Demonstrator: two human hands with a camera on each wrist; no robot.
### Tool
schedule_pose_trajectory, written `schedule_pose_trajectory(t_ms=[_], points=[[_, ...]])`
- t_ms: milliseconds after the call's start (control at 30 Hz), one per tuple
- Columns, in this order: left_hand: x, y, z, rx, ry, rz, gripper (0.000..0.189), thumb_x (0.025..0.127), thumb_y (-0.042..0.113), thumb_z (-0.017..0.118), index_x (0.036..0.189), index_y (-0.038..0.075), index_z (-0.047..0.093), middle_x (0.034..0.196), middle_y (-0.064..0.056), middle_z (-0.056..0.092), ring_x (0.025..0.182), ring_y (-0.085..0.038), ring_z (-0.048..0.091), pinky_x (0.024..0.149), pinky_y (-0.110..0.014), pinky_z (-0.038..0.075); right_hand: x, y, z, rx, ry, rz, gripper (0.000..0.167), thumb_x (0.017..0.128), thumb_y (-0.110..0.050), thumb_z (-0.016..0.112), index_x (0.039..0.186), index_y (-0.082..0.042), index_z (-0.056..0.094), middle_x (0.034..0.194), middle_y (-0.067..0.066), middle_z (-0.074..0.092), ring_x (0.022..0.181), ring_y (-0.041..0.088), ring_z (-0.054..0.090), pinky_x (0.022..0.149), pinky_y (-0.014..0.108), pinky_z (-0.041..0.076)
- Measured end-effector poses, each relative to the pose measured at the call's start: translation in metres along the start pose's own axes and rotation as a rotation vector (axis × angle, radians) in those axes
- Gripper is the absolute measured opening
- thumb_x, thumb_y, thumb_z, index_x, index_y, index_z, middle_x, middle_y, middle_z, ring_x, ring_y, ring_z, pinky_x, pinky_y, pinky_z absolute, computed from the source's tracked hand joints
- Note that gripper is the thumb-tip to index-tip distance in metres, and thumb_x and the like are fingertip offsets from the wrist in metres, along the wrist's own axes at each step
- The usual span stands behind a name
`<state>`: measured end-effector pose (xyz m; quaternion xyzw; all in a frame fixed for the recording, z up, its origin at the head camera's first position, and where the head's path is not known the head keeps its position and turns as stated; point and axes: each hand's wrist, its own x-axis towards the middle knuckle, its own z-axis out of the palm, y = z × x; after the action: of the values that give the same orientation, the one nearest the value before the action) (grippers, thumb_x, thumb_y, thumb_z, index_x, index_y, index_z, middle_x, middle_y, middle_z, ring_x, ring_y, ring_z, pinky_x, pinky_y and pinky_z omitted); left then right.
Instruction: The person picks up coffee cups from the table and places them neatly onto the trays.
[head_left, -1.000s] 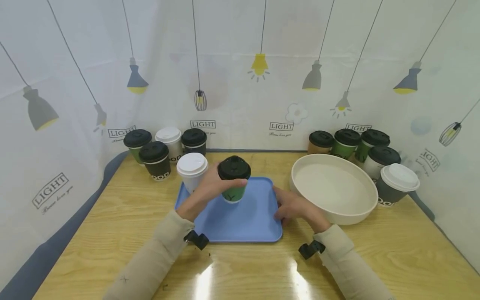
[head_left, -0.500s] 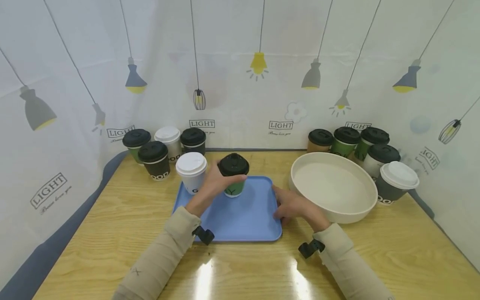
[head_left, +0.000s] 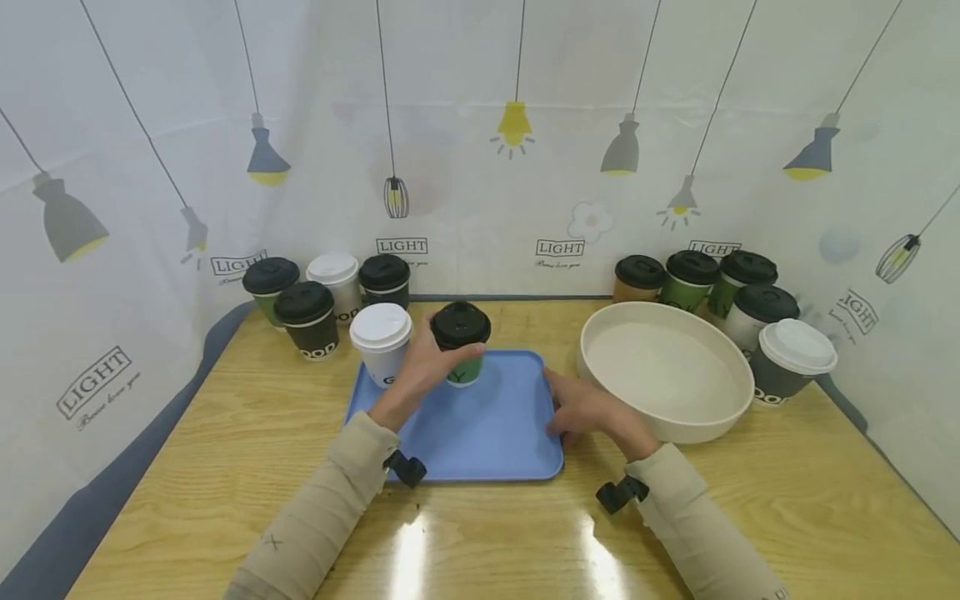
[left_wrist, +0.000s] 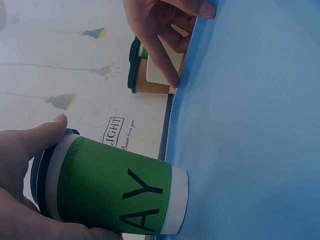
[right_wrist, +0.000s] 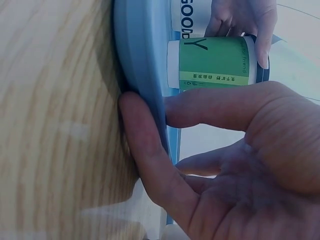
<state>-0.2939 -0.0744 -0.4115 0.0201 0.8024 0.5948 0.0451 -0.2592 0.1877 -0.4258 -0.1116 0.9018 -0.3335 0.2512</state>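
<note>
A green paper coffee cup [head_left: 467, 372] with a black lid stands upright over the blue tray [head_left: 480, 442], its white base right at the tray surface in the left wrist view. My left hand [head_left: 429, 364] grips this cup near its lid, thumb on the near side and fingers partly hidden behind. Just left of it, a white cup [head_left: 381, 333] with a white lid stands on the tray's back left corner, partly covered by my hand. At the tray's right edge, my right hand [head_left: 588, 410] pinches the rim, with fingers above and below it in the right wrist view.
A round cream bowl [head_left: 667, 367] sits right of the tray, close to my right hand. Behind it stand several lidded cups, among them a brown one [head_left: 637, 287] and a dark one with a white lid [head_left: 787, 375]. More lidded cups [head_left: 307, 321] cluster at the back left.
My left hand has carried the green coffee cup slightly back and left over the tray, closer to the white cup. My right hand keeps its hold on the tray rim.
</note>
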Motion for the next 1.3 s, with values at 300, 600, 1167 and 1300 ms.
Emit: schedule_pose_trajectory(t_ms=[300,600,1167,1300], points=[[0.001,-0.004,0.002,-0.004,-0.012,0.018,0.112,0.079,0.035,0.09,0.161,0.008,0.019,0.159,-0.017,0.039,0.149,-0.034,0.038,0.129,-0.052,0.027,-0.002,0.001,0.002,-0.007,0.001,0.0,0.105,0.086,-0.001,0.073,0.164,0.004,0.002,0.1,0.016,0.062,0.064,0.02,0.071,0.062,0.033,0.064],[-0.003,-0.003,-0.001,0.053,-0.037,0.104,0.1,0.074,0.025,0.094,0.154,0.01,0.038,0.15,-0.015,0.052,0.142,-0.033,0.048,0.126,-0.051,0.032,-0.002,0.0,0.002,-0.009,0.01,0.017,0.105,0.085,-0.002,0.073,0.164,0.002,0.004,0.11,0.019,0.063,0.065,0.02,0.071,0.064,0.033,0.064],[-0.049,0.047,-0.053,0.446,-0.352,0.014,0.043,0.094,0.047,0.072,0.099,0.005,0.077,0.094,-0.011,0.076,0.088,-0.024,0.074,0.075,-0.034,0.064,-0.001,-0.001,0.0,0.005,-0.005,0.006,0.105,0.085,-0.002,0.073,0.164,0.002,0.003,0.108,0.02,0.062,0.064,0.021,0.071,0.064,0.034,0.064],[-0.054,0.059,-0.077,0.398,-0.375,0.141,0.037,0.098,0.044,0.069,0.108,0.01,0.075,0.099,-0.011,0.076,0.089,-0.025,0.074,0.078,-0.04,0.066,-0.003,-0.001,0.0,0.009,0.0,0.002,0.106,0.085,-0.002,0.072,0.164,0.002,0.003,0.118,0.025,0.061,0.064,0.021,0.072,0.064,0.034,0.064]])
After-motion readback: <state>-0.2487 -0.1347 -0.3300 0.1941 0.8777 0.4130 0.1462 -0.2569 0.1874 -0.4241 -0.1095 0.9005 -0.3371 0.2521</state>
